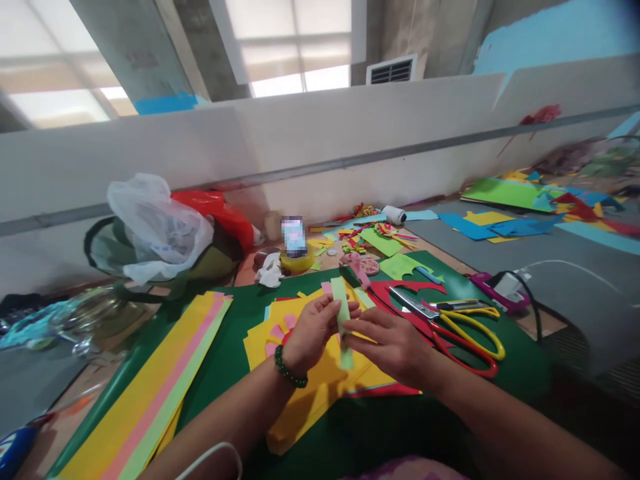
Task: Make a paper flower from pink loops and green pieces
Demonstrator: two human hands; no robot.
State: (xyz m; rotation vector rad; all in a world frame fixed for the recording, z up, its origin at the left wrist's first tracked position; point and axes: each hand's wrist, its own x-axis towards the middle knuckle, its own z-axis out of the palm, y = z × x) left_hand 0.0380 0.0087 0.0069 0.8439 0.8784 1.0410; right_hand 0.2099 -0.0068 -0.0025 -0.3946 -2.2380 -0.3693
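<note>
A pale green paper strip [345, 317] stands roughly upright between my two hands. My left hand [320, 320] pinches its upper part with the thumb in front. From the right, the fingers of my right hand [393, 340] close on the strip's middle. Beneath both hands lies a pile of yellow paper sheets [310, 397], with a pink-petalled paper flower [283, 333] partly hidden by my left hand. Just right of my right hand rest scissors [457, 327] with one red and one yellow handle, on red paper [395, 297].
Long yellow, pink and green strips [165, 380] lie at left on the green mat [213, 357]. A utility knife [460, 305] is by the scissors. Behind are a phone [294, 235], a yellow tape roll [297, 261], paper scraps [380, 240] and a bag-filled basket [165, 247].
</note>
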